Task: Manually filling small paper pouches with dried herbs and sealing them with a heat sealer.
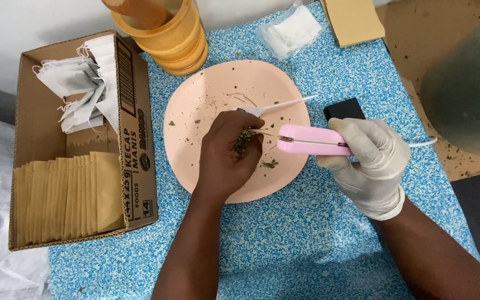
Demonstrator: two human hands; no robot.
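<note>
Here both hands grip: left (230, 150) herbs (244, 140), right (370, 158) sealer (312, 140), above plate (195, 100).

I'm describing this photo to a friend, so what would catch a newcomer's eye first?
The pink handheld tool, gripped by the white-gloved right hand, meets a pinch of dried green herbs in the bare left hand, over a peach plate at the centre. At left, a cardboard box holds tan envelopes and white pouches.

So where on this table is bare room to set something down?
Bare mat lies between the forearms below the pink plate, and right of the plate toward the tan pad. Crowded: the plate's middle, where the left hand and right hand meet.
</note>
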